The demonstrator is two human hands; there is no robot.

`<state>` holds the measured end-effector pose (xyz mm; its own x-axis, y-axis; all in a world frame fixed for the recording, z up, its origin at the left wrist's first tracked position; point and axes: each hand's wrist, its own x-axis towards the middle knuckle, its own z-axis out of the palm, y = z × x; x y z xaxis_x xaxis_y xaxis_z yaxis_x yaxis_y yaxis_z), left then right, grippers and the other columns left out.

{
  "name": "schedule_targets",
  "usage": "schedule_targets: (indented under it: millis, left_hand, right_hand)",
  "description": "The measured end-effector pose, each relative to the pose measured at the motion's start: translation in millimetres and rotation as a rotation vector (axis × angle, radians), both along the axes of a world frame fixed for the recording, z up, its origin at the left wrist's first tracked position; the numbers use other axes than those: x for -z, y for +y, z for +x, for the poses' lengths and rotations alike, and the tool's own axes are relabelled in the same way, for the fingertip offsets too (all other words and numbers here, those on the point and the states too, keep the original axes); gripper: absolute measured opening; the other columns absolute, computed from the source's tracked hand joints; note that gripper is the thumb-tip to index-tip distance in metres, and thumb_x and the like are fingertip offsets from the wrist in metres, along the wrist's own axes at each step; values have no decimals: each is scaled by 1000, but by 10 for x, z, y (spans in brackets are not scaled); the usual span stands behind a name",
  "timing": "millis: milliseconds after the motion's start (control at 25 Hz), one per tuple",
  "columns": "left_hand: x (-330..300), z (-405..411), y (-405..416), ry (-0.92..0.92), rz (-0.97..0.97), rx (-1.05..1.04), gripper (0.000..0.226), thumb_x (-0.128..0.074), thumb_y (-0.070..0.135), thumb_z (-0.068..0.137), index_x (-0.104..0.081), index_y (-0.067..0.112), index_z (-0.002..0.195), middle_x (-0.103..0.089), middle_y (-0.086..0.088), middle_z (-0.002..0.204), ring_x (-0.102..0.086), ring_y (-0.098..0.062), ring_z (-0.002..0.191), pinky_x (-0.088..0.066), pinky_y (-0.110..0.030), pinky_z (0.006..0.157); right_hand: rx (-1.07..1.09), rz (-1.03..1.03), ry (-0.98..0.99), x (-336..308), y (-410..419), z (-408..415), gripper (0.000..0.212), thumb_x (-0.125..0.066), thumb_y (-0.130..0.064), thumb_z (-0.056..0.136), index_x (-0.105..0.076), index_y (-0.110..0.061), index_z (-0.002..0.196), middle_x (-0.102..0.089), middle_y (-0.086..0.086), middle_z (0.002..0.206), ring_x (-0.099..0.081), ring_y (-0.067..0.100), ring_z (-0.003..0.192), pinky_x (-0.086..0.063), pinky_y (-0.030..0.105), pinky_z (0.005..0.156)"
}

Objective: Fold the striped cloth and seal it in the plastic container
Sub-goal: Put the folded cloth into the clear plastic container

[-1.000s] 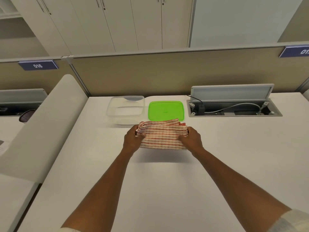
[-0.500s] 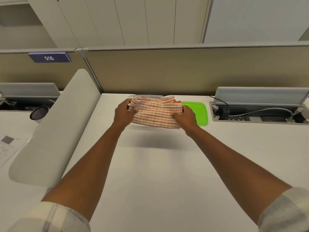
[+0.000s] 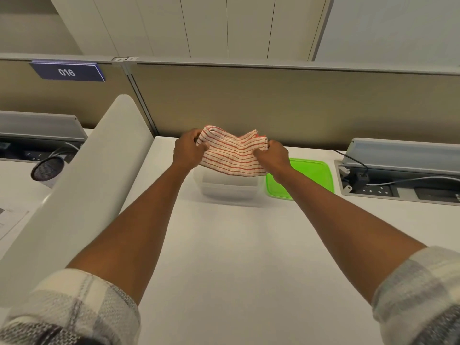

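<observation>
Right now you're pinching the striped cloth [image 3: 232, 155] at both ends: your left hand [image 3: 188, 151] is closing thumb and fingers over its left edge, and your right hand [image 3: 272, 155] is gripping the right edge the same way, both fists tight on the fabric. You're holding it up in the air, directly over the plastic container [image 3: 227, 189], and it's sagging a little in the middle between your hands. It's looking folded into a thick, compact bundle, white with thin red-orange stripes running across it, the top edge rumpled into two humps and a bit of solid red showing at the upper right corner. Its lower edge is hanging just above the container's open top; whether it's touching the rim is hard to tell. The container is sitting clear and lidless on the white desk [image 3: 236, 257], near the beige partition [image 3: 273, 105]. The green lid [image 3: 308, 178] is lying flat just beside it on your right, partly behind your right wrist. Your rolled-up plaid sleeves [image 3: 74, 307] are framing the bottom corners.
</observation>
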<state>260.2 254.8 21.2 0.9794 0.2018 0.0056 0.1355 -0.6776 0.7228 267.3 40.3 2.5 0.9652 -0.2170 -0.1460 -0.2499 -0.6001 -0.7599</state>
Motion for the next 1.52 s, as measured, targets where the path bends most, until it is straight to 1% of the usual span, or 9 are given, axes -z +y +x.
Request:
schedule_targets:
  millis: [200, 360, 560, 800, 960, 1080, 1240, 1440, 1520]
  left_hand:
    - [211, 73, -32, 21, 107, 4, 30, -59, 22, 95, -60, 10, 123, -67, -11, 121, -64, -29, 108, -48, -31, 85]
    - [357, 127, -60, 44, 141, 18, 28, -56, 27, 96, -60, 13, 120, -68, -9, 118, -67, -28, 102, -46, -28, 78]
    - [479, 138, -91, 118, 392, 31, 32, -54, 30, 96, -62, 16, 123, -69, -9, 118, -68, -28, 99, -55, -37, 85]
    - [578, 123, -154, 91, 786, 108, 36, -59, 33, 93, -62, 16, 124, -64, -9, 123, -52, -25, 117, -44, -38, 97]
    - [669, 141, -102, 56, 840, 148, 43, -61, 37, 89, -55, 18, 127, -67, -6, 121, -51, -25, 117, -42, -40, 97]
    - [703, 133, -74, 39, 824, 170, 51, -63, 36, 88, -48, 20, 134, -63, -6, 127, -54, -27, 116, -43, -42, 97]
    - [740, 118, -78, -2, 844, 188, 45, -59, 34, 90, -51, 21, 132, -58, -7, 132, -55, -27, 114, -46, -41, 96]
    - [703, 150, -106, 18, 833, 217, 47, -54, 34, 92, -47, 22, 138, -48, -6, 145, -44, -29, 129, -38, -47, 105]
    - [637, 140, -167, -51, 826, 218, 52, -55, 35, 92, -42, 22, 141, -44, -7, 148, -40, -31, 135, -34, -48, 109]
  right_hand:
    - [-11, -144, 37, 167, 166, 126, 39, -59, -32, 79, -62, -7, 109, -67, 16, 115, -58, 37, 110, -48, 39, 87]
    - [-62, -360, 26, 318, 201, 120, 36, -57, -34, 81, -63, -11, 107, -67, 12, 111, -51, 37, 115, -45, 42, 90]
    - [-138, -586, 30, 437, 197, 87, 33, -53, -36, 84, -66, -10, 100, -68, 10, 105, -46, 33, 114, -42, 39, 86]
    - [-223, -774, -20, 442, 194, 55, 26, -54, -31, 85, -68, -12, 97, -69, 9, 99, -46, 30, 111, -41, 39, 83]
    - [-238, -757, -70, 448, 146, 42, 27, -58, -29, 85, -62, -10, 105, -68, 11, 104, -51, 31, 107, -44, 38, 80]
    - [-221, -663, -93, 464, 130, 33, 38, -65, -28, 82, -53, -9, 112, -68, 13, 106, -54, 33, 105, -47, 40, 79]
    - [-244, -673, -117, 480, 114, 4, 51, -69, -34, 81, -47, -10, 121, -67, 12, 110, -55, 34, 106, -48, 41, 78]
    - [-261, -701, -232, 500, 82, -69, 45, -62, -40, 87, -54, -11, 120, -60, 13, 117, -53, 33, 106, -47, 42, 79]
    - [-236, -684, -276, 471, 56, -103, 47, -62, -39, 87, -51, -10, 122, -58, 13, 117, -53, 33, 105, -47, 44, 80]
